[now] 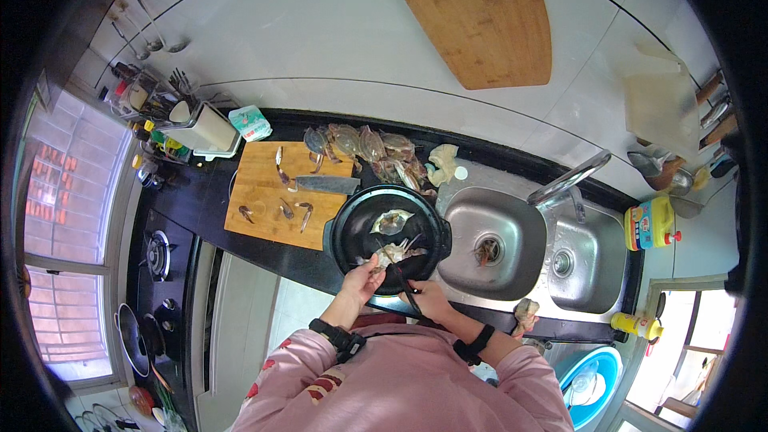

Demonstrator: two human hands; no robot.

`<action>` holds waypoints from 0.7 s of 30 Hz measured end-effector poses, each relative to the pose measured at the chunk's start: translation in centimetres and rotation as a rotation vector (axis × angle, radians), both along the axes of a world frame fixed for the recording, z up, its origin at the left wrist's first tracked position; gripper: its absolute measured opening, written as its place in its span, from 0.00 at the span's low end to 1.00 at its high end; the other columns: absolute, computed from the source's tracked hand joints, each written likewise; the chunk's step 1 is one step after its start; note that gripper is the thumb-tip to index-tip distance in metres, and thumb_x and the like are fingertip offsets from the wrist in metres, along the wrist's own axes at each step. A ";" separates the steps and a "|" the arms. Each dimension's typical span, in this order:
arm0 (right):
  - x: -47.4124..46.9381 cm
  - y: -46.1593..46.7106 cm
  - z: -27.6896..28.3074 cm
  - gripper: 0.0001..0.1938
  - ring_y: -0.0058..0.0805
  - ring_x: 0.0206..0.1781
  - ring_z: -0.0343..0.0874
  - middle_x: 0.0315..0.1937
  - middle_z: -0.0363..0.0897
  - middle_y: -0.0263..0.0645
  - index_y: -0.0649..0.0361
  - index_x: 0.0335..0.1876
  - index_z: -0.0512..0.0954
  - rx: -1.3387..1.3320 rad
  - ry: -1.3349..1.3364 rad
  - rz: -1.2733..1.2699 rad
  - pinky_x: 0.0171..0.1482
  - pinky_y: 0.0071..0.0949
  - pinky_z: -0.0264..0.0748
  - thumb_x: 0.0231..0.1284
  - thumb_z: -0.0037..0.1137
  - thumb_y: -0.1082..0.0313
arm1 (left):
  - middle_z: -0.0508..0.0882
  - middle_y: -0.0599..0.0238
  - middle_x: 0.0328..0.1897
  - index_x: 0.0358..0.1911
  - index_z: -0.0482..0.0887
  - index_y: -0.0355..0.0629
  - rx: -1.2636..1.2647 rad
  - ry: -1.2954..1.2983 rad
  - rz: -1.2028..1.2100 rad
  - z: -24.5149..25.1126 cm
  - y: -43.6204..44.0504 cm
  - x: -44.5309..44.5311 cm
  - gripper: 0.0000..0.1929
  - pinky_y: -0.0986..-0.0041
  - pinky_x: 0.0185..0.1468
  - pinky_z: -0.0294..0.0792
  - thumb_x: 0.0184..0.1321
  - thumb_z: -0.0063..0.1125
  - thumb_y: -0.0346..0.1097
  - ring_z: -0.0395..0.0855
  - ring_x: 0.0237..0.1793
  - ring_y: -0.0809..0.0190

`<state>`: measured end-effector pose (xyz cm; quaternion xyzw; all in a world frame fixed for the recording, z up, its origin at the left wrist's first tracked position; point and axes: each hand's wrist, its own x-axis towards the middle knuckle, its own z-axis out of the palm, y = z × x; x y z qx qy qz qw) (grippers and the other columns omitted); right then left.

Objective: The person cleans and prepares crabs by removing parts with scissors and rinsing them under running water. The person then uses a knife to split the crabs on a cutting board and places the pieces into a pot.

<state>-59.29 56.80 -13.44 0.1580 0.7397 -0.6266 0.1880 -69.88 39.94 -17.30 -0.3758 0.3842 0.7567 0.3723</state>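
Over a black pan (354, 240), my left hand (363, 279) holds a pale, opened crab body (396, 252) with legs. My right hand (429, 300) grips a dark, slim tool (401, 282), its tip at the crab; whether it is scissors or a brush I cannot tell. A crab shell (392, 222) lies inner side up in the pan. Left of the pan, a wooden cutting board (252, 192) bears a cleaver (327, 184) and several loose crab claws (287, 210). Several crabs (372, 145) are heaped behind the pan.
A double steel sink (495, 204) with a faucet (570, 180) adjoins the pan on the right, with scraps (483, 252) at its drain. Crumpled pale gloves or cloth (443, 163) lie behind. A utensil holder (207, 129) stands back left, near a gas burner (158, 255). A blue basin (609, 378) sits lower right.
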 end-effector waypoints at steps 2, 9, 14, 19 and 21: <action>0.2 0.1 -0.1 0.18 0.17 0.24 0.66 0.18 0.71 0.32 0.63 0.37 0.78 0.021 0.016 0.000 0.28 0.23 0.65 0.48 0.57 0.56 | 0.80 0.66 0.33 0.34 0.78 0.42 0.024 -0.034 0.017 0.0 0.0 -0.2 0.08 0.75 0.42 0.72 0.57 0.59 0.37 0.77 0.32 0.65; 0.5 0.2 -0.9 0.16 0.15 0.19 0.67 0.18 0.71 0.30 0.64 0.39 0.78 0.034 0.019 0.022 0.21 0.20 0.63 0.49 0.59 0.59 | 0.79 0.65 0.31 0.33 0.77 0.41 0.108 -0.045 0.025 1.0 0.0 -0.9 0.09 0.76 0.40 0.73 0.57 0.59 0.38 0.76 0.28 0.66; 0.7 1.3 1.5 0.16 0.15 0.15 0.65 0.15 0.68 0.28 0.65 0.45 0.76 -0.281 -0.173 -0.104 0.18 0.18 0.60 0.53 0.60 0.64 | 0.79 0.69 0.28 0.33 0.78 0.44 0.151 0.004 0.028 2.6 -0.7 -1.9 0.10 0.77 0.39 0.73 0.55 0.61 0.41 0.77 0.28 0.68; 1.8 4.3 4.9 0.23 0.14 0.20 0.66 0.20 0.70 0.28 0.63 0.54 0.71 -0.487 -0.160 -0.225 0.22 0.16 0.62 0.53 0.61 0.62 | 0.81 0.68 0.34 0.36 0.78 0.44 0.225 0.074 0.008 4.7 -1.7 -3.1 0.11 0.76 0.42 0.74 0.55 0.60 0.41 0.79 0.33 0.67; 2.5 5.3 5.9 0.24 0.13 0.25 0.68 0.26 0.72 0.29 0.63 0.55 0.70 -0.478 -0.155 -0.176 0.27 0.15 0.64 0.53 0.62 0.62 | 0.81 0.67 0.37 0.38 0.78 0.45 0.232 0.135 -0.026 5.5 -1.3 -3.2 0.09 0.74 0.45 0.73 0.57 0.59 0.39 0.79 0.37 0.66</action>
